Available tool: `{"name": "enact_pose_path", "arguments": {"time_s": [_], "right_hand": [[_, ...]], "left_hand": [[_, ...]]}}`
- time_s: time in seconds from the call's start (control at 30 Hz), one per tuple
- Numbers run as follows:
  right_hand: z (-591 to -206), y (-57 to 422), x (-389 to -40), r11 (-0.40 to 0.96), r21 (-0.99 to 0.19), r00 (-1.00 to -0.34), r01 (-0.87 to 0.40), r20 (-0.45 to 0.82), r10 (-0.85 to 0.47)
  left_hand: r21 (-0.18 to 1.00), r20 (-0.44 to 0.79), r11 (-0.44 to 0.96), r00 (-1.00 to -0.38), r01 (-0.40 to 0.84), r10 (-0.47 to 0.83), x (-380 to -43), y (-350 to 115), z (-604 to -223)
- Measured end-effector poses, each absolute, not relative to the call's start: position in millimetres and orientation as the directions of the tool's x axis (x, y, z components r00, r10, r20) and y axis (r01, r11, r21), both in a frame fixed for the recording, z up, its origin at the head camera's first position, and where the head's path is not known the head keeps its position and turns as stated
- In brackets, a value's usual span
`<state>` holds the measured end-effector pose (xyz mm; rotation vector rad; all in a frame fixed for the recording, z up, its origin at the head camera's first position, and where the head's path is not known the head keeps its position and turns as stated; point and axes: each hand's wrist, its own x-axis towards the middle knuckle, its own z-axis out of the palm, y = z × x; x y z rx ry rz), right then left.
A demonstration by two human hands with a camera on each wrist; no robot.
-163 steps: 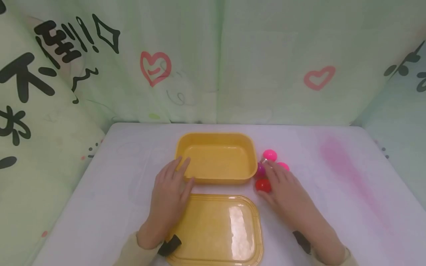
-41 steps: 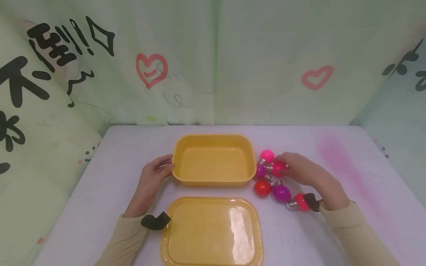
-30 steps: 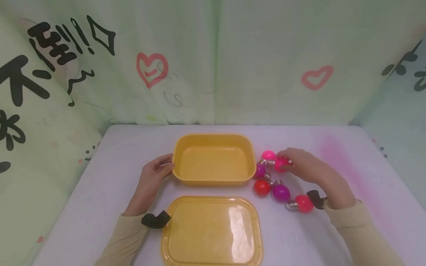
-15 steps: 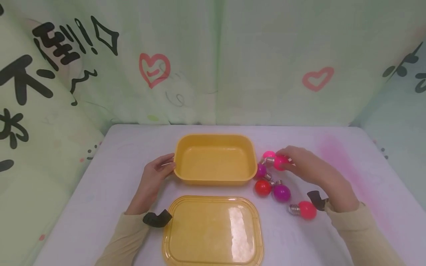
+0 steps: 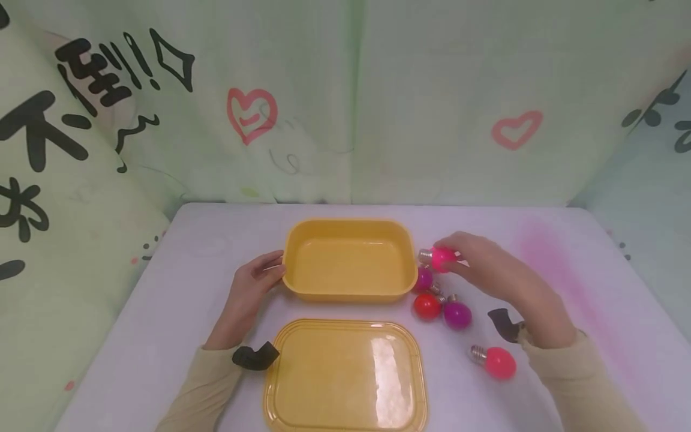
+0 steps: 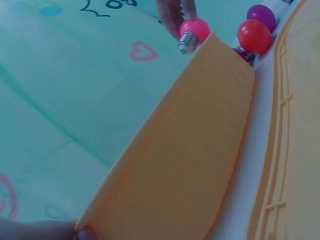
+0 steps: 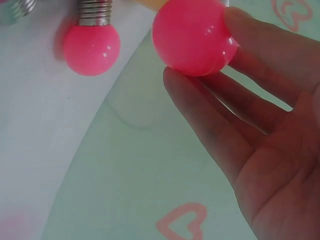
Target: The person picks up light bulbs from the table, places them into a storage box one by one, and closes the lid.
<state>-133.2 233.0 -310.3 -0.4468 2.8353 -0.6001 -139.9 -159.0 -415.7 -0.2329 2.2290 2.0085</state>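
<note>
**Beside the yellow box's [image 5: 348, 295] right rim: pink bulb [image 5: 442, 259] held in the right hand [image 5: 479, 261]**

Right hand: thumb and fingertips pinch the pink bulb by its round end; the fingers run fairly straight, and the metal screw base projects toward the box. In the left wrist view the bulb shows raised at the box's far corner, base tilted downward. Whether it touches the rim cannot be determined.

Left hand [image 5: 249, 294]: at the opposite end, thumb and fingers grip the left edge of the yellow box, which sits upright with its mouth facing up.

Adjacent to the box's right wall, a purple bulb [image 5: 424, 279] lies under the raised one, partly covered. Next to it, nearer the person, a red bulb [image 5: 427, 306]; just right of that, a second purple bulb [image 5: 457, 315]. Well apart, toward the right sleeve [image 5: 580, 375], a lone pink bulb [image 5: 500, 363] lies on its side, base pointing away to the left.

On the near side of the box, apart from it, a yellow lid [image 5: 337, 375] lies flat on the white table [image 5: 221, 249].

Beyond the table hangs a pale green cloth [image 5: 421, 84] marked with two red hearts [image 5: 252, 116] and black lettering [image 5: 92, 72].
</note>
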Motion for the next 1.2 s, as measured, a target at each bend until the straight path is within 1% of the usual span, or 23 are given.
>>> {"name": "enact_pose_path", "arguments": {"time_s": [0.23,0.47,0.53,0.87,1.0,1.2], "right_hand": [[-309.5,222.5,-138.5,0.855,-0.429,-0.920,-0.292,-0.117,-0.373],[-309.4,207.4,-143.1,0.826,-0.502,-0.913,-0.257,-0.154,-0.378],[-310.1,203.4,-144.3,0.813,-0.517,-0.909,-0.268,-0.145,-0.392],[-317.2,184.7,-146.2,0.799,-0.528,-0.905,-0.287,-0.124,-0.407],[-323.6,176.1,-146.1,0.776,-0.536,-0.895,-0.333,-0.080,-0.439],[-331.4,163.9,-148.3,0.749,-0.492,-0.862,-0.443,0.006,-0.506]], "left_hand": [[0.977,-0.190,0.094,-0.982,-0.191,-0.014,-139.6,-159.5,-415.9],[0.977,-0.197,0.084,-0.980,-0.197,-0.016,-139.4,-159.9,-416.6],[0.977,-0.198,0.077,-0.980,-0.198,-0.010,-139.5,-159.8,-416.8],[0.977,-0.199,0.078,-0.980,-0.199,-0.009,-141.7,-158.6,-418.4],[0.977,-0.201,0.069,-0.980,-0.201,-0.007,-142.3,-157.9,-418.1],[0.977,-0.197,0.079,-0.980,-0.197,-0.014,-142.2,-158.5,-417.5]]}}
